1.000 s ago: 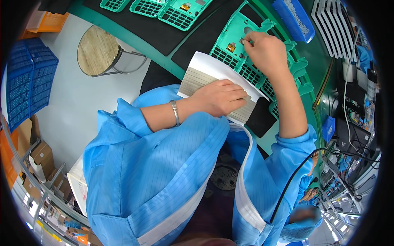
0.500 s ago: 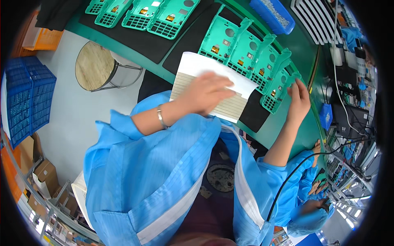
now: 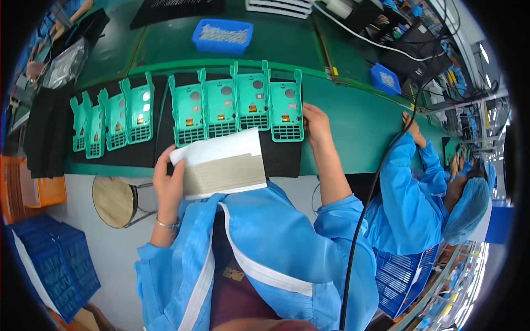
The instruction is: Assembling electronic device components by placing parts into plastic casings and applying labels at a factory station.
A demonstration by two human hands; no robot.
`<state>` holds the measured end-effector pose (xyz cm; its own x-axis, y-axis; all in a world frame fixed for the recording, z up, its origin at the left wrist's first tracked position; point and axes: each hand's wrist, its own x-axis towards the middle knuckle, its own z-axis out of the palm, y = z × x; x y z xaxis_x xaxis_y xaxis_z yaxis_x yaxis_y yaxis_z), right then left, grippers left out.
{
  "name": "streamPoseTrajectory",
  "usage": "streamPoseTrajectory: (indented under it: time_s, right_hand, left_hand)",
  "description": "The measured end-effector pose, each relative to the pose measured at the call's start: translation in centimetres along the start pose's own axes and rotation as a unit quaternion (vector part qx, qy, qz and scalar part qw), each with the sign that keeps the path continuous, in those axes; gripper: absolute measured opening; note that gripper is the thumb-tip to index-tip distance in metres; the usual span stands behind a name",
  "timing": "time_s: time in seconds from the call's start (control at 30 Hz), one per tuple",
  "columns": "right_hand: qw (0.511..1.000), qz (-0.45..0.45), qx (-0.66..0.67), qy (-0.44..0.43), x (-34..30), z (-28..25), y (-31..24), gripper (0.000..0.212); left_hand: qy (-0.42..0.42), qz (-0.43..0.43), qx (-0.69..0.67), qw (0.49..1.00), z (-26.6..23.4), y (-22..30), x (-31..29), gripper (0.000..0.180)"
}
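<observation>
My left hand (image 3: 170,179) pinches the left edge of a white sheet (image 3: 221,146) that carries a block of beige-grey strips (image 3: 226,174). The sheet is tilted in front of my chest, and its top edge overlaps the lower ends of some green housings. My right hand (image 3: 317,126) is at the right edge of the rightmost green plastic housing (image 3: 286,105), its fingers curled against that side; the fingertips are partly hidden. Several such housings stand in a row on a black mat (image 3: 281,157), each with a grille, a round mark and a small orange-brown piece.
More green housings (image 3: 139,116) lie on another mat to the left. Beyond are a blue bin of small white parts (image 3: 223,36) and a white slatted rack (image 3: 280,6). A stool (image 3: 114,201) and blue crates (image 3: 55,265) are at left; a co-worker in blue (image 3: 406,193) sits at right.
My view has turned, so the housings' row now looks level. My left hand has gone from over the strips to the sheet's left edge. My right hand stays beside the rightmost housing.
</observation>
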<state>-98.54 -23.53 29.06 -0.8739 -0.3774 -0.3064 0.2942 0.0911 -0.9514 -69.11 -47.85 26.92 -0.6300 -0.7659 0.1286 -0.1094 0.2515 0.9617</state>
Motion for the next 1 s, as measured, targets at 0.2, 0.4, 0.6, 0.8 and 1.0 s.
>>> streamPoseTrajectory:
  time_s: [0.2,0.4,0.6,0.8,1.0]
  right_hand:
    - [0.979,-0.086,-0.114,0.148,2.5,-11.5,-1.1,0.031]
    - [0.789,-0.205,-0.499,0.293,4.9,-33.6,-6.9,0.031]
    - [0.813,-0.343,-0.395,0.254,1.1,-19.7,-8.1,0.024]
    - [0.911,-0.133,-0.323,-0.219,-3.0,4.8,-4.8,0.037]
    - [0.931,0.0,-0.147,-0.333,0.5,23.1,2.2,0.05]
  left_hand:
    - [-0.022,-0.088,-0.136,0.987,-3.5,-0.8,-0.2,0.014]
    - [0.029,-0.031,-0.194,0.98,-4.6,-0.9,0.9,0.016]
    - [0.092,-0.025,-0.237,0.967,-6.8,0.0,1.6,0.018]
    - [0.114,-0.04,-0.338,0.933,-9.9,0.3,1.2,0.022]
    - [0.123,-0.032,-0.375,0.918,-11.7,-0.6,-0.8,0.025]
